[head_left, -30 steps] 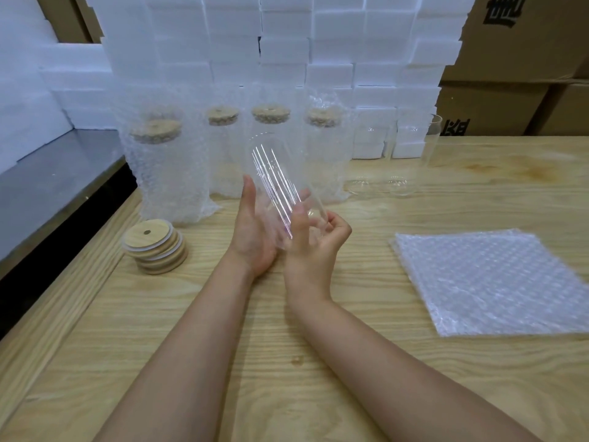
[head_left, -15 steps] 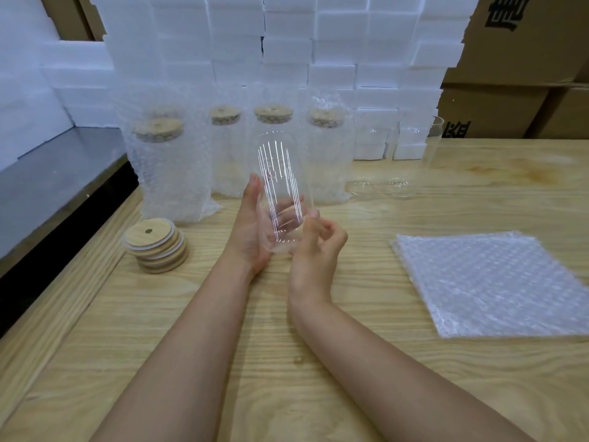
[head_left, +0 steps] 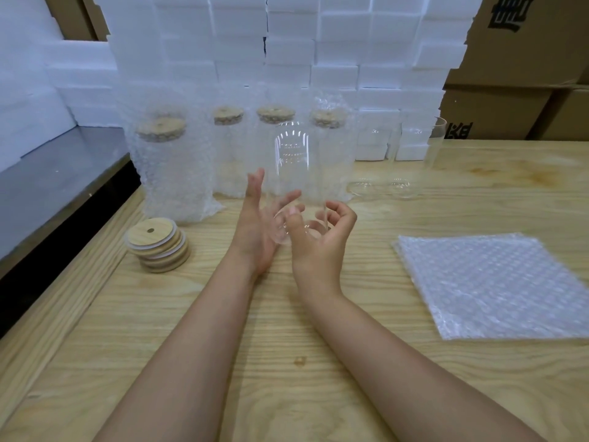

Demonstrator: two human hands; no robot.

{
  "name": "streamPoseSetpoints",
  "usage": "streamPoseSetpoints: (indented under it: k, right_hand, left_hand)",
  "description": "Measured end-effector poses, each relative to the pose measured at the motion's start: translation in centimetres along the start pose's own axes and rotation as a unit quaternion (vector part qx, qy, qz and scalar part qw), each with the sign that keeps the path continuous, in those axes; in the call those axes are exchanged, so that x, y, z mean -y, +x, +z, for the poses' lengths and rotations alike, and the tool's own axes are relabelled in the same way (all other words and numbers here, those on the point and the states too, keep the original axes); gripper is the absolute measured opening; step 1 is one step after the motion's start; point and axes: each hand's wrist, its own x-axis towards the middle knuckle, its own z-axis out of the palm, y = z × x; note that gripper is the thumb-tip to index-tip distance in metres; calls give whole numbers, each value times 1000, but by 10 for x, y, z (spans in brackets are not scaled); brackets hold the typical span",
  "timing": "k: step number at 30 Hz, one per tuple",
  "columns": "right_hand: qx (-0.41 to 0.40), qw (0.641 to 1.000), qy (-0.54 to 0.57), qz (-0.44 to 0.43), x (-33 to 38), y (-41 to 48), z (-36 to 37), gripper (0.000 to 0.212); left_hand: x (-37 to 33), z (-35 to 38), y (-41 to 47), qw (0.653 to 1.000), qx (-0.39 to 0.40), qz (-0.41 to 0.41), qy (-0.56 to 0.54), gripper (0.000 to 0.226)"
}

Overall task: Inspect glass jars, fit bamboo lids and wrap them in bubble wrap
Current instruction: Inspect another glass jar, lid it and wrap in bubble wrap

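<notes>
A clear glass jar (head_left: 294,167) without a lid stands almost upright above the wooden table (head_left: 287,362), held by its lower end between both hands. My left hand (head_left: 258,231) cradles its left side with the fingers spread. My right hand (head_left: 322,240) curls around its base from the right. A stack of round bamboo lids (head_left: 157,244) lies at the left. A pile of bubble wrap sheets (head_left: 490,282) lies at the right. Several jars wrapped in bubble wrap (head_left: 172,167), each with a bamboo lid, stand in a row behind.
Two bare glass jars (head_left: 398,157) stand at the back right of the row. White foam blocks (head_left: 287,59) are stacked along the back, with cardboard boxes (head_left: 522,59) to their right. A dark metal surface (head_left: 57,180) borders the table on the left.
The jar was tilted with its top to the left; both hands have turned it to near upright, and the reflections on the glass have shifted.
</notes>
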Motion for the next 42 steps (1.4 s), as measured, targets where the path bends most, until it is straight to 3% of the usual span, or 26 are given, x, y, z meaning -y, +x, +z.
streamPoseSetpoints:
  k: [2, 7, 11, 16, 20, 23, 27, 34, 42]
  right_hand:
    - [0, 998, 67, 13, 1, 0, 0, 45]
    - [-17, 974, 188, 124, -3, 3, 4, 20]
    - [-43, 948, 242, 201, -2, 4, 6, 17]
    - [-37, 959, 197, 200, 0, 4, 6, 19]
    - [-64, 988, 64, 128, -1, 4, 1, 19]
    - [-40, 999, -25, 25, 3, 1, -3, 47]
    - [10, 995, -96, -31, 2, -1, -1, 63]
    - [4, 993, -108, -39, 1, 1, -3, 58]
    - [1, 1000, 29, -9, -1, 4, -4, 34]
  left_hand:
    - [1, 0, -1, 999, 10, -19, -40, 141]
    - [1, 3, -5, 996, 15, -72, -53, 79]
    - [1, 4, -6, 995, 44, -81, -37, 77]
    - [1, 1, -4, 998, 12, -54, -15, 72]
    - [3, 2, -5, 1000, -7, -17, 12, 63]
    - [1, 5, -6, 1000, -28, -9, 2, 84]
    - [1, 5, -5, 999, -26, -11, -17, 100]
    - [4, 8, -2, 999, -30, 27, -8, 115]
    - [4, 5, -1, 1000, -2, 7, -20, 151]
